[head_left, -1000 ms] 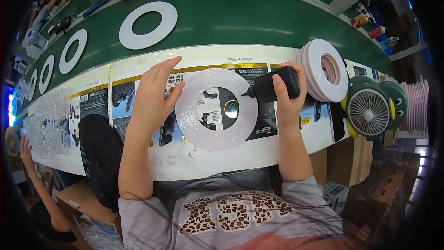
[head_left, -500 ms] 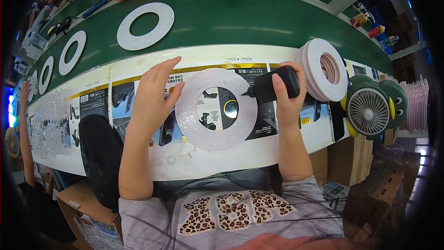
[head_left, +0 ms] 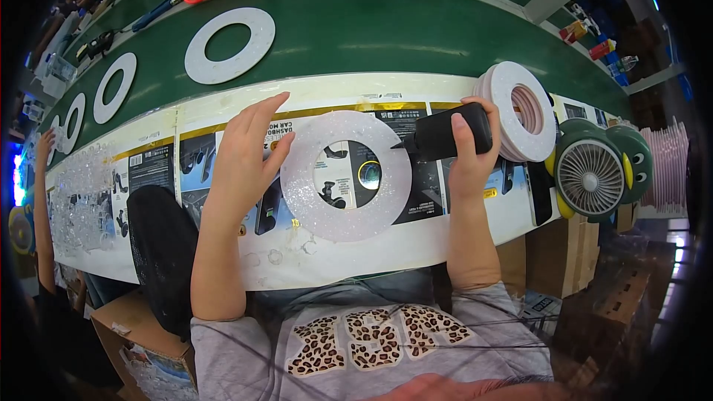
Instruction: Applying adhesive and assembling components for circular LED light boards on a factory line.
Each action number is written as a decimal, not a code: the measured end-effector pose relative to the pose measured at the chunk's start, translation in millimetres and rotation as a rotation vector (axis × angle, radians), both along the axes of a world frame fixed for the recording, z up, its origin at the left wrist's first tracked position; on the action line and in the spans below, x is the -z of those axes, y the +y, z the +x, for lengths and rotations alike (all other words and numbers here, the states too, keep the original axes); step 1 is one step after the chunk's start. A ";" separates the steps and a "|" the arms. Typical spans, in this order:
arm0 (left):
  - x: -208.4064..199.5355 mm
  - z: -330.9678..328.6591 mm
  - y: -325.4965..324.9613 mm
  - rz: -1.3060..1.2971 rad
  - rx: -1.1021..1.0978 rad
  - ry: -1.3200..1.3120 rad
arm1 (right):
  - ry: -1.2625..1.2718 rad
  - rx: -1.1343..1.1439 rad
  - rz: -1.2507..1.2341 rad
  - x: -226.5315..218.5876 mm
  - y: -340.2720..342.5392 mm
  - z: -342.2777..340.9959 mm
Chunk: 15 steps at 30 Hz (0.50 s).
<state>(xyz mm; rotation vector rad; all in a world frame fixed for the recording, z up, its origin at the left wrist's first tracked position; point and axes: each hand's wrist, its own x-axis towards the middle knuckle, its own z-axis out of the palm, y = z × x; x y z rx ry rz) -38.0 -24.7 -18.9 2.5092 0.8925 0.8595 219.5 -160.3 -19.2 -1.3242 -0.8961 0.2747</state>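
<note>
A white, speckled flat ring (head_left: 299,186) lies on the printed work surface in front of me, and printed pictures show through its hole. My right hand (head_left: 475,141) is wrapped round a black squeeze bottle (head_left: 438,136), tilted so that its thin dark nozzle points left. The nozzle tip is over the ring's right part; whether it touches cannot be made out. My left hand (head_left: 255,145) is open at the ring's left edge, fingers stretched and thumb apart, holding nothing.
A stack of similar rings (head_left: 546,130) stands right of the bottle, beside a green fan (head_left: 590,182). More rings (head_left: 195,59) lie on the green surface (head_left: 334,30) beyond. Clear plastic pieces (head_left: 82,200) cover the left end, near a black-covered object (head_left: 157,252) and another person's arm (head_left: 44,215).
My right hand and the black bottle have shifted right, the bottle now lying flatter. The rings on the green surface sit slightly farther left. My left hand has stayed in place.
</note>
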 end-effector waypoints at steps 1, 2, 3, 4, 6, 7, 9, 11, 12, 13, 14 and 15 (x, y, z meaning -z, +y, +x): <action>-0.2 0.0 -0.2 -0.007 -0.002 0.000 | 0.036 0.007 0.014 -0.1 -0.3 0.7; -0.5 -0.4 -0.2 -0.007 -0.002 0.000 | 0.041 0.014 0.028 -1.6 -0.4 0.4; -0.8 -0.8 -0.2 -0.006 -0.003 0.000 | 0.041 0.013 0.029 -2.4 0.1 -0.1; -1.0 -1.3 -0.2 -0.006 -0.003 0.000 | 0.044 0.032 0.041 -2.9 1.1 -1.0; 0.3 -0.5 0.2 -0.003 -0.001 -0.004 | 0.044 0.055 0.053 -3.1 1.3 -0.5; 0.9 0.0 0.3 -0.001 -0.001 -0.007 | 0.010 0.065 0.033 -2.9 1.3 0.1; 0.3 0.0 0.1 -0.005 0.000 -0.006 | -0.022 0.074 0.014 -3.1 1.6 -0.4; 0.0 0.0 0.1 -0.010 0.002 -0.006 | -0.018 0.058 -0.023 -4.2 1.8 -2.1; 0.0 -0.1 0.3 -0.008 0.001 -0.002 | -0.019 0.059 -0.024 -3.7 1.9 -1.6; 0.1 -0.1 0.4 -0.007 0.001 0.002 | -0.037 0.065 -0.030 -2.5 2.2 -0.7; -0.1 -0.4 0.4 -0.007 0.000 0.003 | -0.055 0.068 -0.035 -1.7 2.6 -0.4; -0.4 -0.6 0.4 -0.006 -0.001 0.003 | -0.054 0.068 -0.035 -1.6 2.7 -0.6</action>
